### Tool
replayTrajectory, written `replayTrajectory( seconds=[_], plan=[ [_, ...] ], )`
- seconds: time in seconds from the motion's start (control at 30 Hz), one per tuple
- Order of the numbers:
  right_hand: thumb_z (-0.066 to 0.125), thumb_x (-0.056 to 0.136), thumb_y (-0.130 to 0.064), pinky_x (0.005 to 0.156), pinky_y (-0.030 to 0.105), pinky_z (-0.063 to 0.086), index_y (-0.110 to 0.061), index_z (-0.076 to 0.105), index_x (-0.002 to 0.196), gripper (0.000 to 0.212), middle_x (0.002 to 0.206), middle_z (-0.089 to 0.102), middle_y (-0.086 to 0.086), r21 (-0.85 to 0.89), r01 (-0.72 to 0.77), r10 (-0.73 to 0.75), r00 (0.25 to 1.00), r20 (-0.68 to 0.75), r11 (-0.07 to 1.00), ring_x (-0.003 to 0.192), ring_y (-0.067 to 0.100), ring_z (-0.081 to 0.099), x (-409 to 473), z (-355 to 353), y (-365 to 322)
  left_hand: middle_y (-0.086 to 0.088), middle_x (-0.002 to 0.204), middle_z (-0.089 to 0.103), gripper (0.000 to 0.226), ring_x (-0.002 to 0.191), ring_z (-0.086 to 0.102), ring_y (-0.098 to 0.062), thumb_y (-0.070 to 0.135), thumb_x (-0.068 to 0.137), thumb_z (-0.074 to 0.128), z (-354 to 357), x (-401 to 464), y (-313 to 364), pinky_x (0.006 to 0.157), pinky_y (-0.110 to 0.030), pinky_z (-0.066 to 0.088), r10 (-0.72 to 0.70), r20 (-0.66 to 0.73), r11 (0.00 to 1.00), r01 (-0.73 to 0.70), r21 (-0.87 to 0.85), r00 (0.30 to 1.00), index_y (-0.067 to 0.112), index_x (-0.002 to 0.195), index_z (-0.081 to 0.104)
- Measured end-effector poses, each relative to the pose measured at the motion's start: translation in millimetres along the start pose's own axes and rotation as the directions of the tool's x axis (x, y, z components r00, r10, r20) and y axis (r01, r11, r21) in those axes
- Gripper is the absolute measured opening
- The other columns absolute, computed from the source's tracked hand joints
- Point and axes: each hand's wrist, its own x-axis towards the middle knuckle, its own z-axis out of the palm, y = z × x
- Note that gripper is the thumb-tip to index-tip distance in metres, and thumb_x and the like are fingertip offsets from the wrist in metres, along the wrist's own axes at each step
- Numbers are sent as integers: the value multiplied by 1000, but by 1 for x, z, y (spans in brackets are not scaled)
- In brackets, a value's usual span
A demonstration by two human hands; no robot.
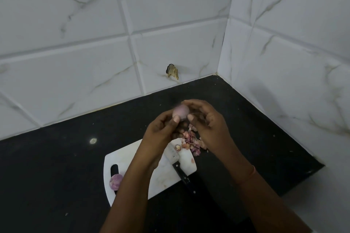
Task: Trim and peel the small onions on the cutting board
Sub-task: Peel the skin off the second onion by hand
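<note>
Both hands are raised above the far end of the white cutting board [130, 159]. My left hand [161, 130] grips a small pale pink onion [180, 111] between thumb and fingers. My right hand [206, 119] curls round the onion's right side, thumb tip next to it. A pile of pink onion skins [191, 142] lies under the hands at the board's far edge. A second small purple onion [116, 181] sits at the board's near left corner, by the handle slot. A black-handled knife [180, 168] lies on the board, its blade partly hidden by my left wrist.
The board lies on a black countertop [56, 166] in a corner of white marble-look tiled walls [94, 43]. One tile on the back wall has a chipped hole [172, 71]. The counter's right edge [303, 179] ends close to the right wall.
</note>
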Motion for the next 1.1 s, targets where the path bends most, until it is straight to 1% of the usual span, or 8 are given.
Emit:
replayTrajectory(
  seconds=[0.13, 0.27, 0.43, 0.57, 0.7, 0.83, 0.97, 1.1],
  plan=[
    [63, 91, -4, 89, 23, 53, -8, 64, 116, 26, 116, 66, 0, 21, 97, -96, 994, -57, 995, 109, 12, 64, -4, 12, -5, -11, 110, 73, 43, 103, 70, -24, 20, 76, 71, 1, 0, -3, 82, -27, 58, -1, -112, 968, -27, -250, 994, 8, 116, 61],
    [69, 86, -3, 86, 28, 56, -4, 67, 108, 22, 107, 69, 2, 4, 121, -120, 985, -121, 993, 103, 17, 67, -2, 17, -4, -11, 114, 73, 45, 111, 68, -26, 14, 70, 74, -5, 2, -2, 91, -34, 56, 68, -134, 958, -102, -269, 989, 7, 113, 61],
    [71, 84, 0, 81, 21, 54, -3, 70, 97, 14, 98, 69, 2, -109, 160, -177, 971, -162, 981, 94, 13, 67, 6, 22, -11, -17, 114, 72, 31, 109, 69, -31, 14, 78, 68, -18, 2, 1, 94, -38, 57, 68, -156, 912, -125, -390, 985, 6, 108, 62],
    [70, 85, -1, 80, 16, 52, -10, 66, 103, 20, 99, 68, -4, -113, 112, -127, 983, -132, 987, 95, 10, 66, 8, 27, -24, -11, 115, 73, 39, 109, 70, -25, 13, 78, 67, -24, 0, 5, 90, -32, 58, 70, -151, 909, -126, -398, 986, 10, 117, 63],
    [71, 83, 1, 79, 15, 52, -18, 63, 100, 26, 94, 66, -11, -108, 85, -97, 989, -115, 990, 92, 7, 66, 9, 30, -33, -10, 123, 70, 45, 117, 66, -24, 14, 82, 64, -26, -3, 9, 94, -30, 56, 84, -104, 916, -118, -383, 991, 9, 127, 62],
    [71, 83, -1, 79, 14, 52, -22, 60, 100, 29, 93, 67, -12, -93, 51, -62, 991, -119, 994, 91, 8, 66, 9, 34, -37, -10, 126, 68, 44, 117, 66, -26, 19, 82, 64, -29, -6, 11, 93, -31, 57, 70, -99, 922, -102, -374, 993, 14, 126, 63],
    [70, 84, 2, 81, 11, 50, -18, 61, 103, 29, 98, 67, -13, -66, 40, -47, 994, -98, 997, 96, 4, 66, 8, 40, -43, -12, 128, 66, 42, 118, 65, -31, 18, 80, 67, -30, -8, 9, 96, -38, 56, 65, -59, 901, -84, -425, 996, 16, 122, 62],
    [70, 85, -2, 81, 9, 49, -17, 60, 104, 26, 99, 66, -14, -76, 42, -49, 995, -89, 996, 96, 0, 65, 6, 46, -47, -5, 119, 71, 41, 116, 66, -27, 15, 77, 68, -30, -8, 8, 90, -34, 58, 110, -108, 937, -139, -320, 988, 18, 118, 62]
  ],
)
